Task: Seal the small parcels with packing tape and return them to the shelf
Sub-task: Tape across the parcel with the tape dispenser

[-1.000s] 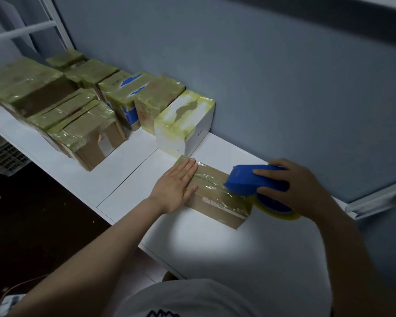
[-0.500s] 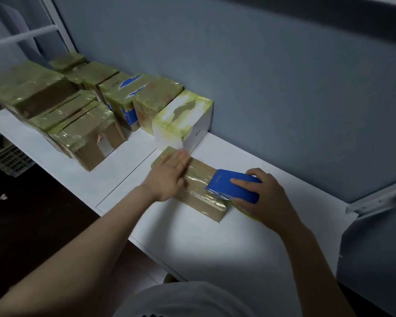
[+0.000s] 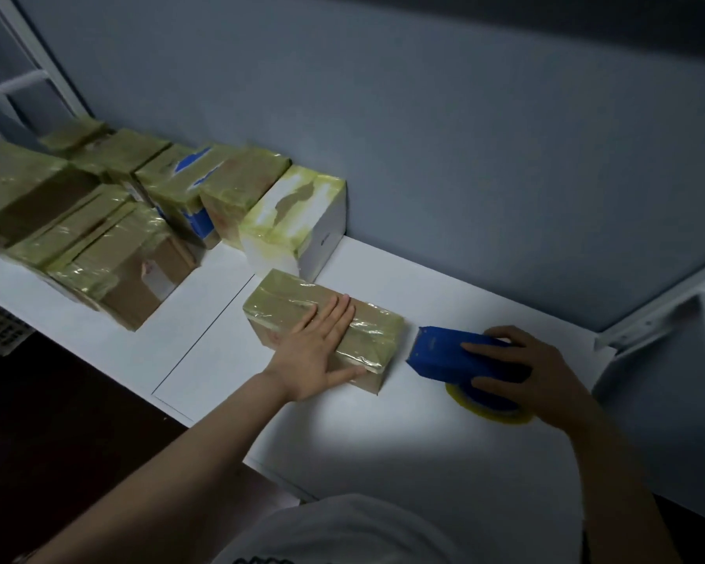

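Observation:
A small brown parcel (image 3: 285, 305) wrapped in shiny yellowish tape lies on the white shelf board (image 3: 444, 437). My left hand (image 3: 316, 352) rests flat on its top with straight fingers, thumb along the near side. To the right of the parcel, my right hand (image 3: 534, 372) grips a blue tape dispenser (image 3: 444, 356) with a yellow tape roll (image 3: 485, 413) under it. The dispenser's front end sits a short gap away from the parcel's right end.
Several taped parcels (image 3: 110, 254) stand in rows at the left. A white taped box (image 3: 298, 221) sits against the blue-grey wall just behind the small parcel. A white bracket (image 3: 648, 323) juts out at the right. The shelf's front edge drops to a dark floor.
My right hand has pulled the dispenser off the parcel's right end onto the shelf. My left hand has slid right along the parcel's top.

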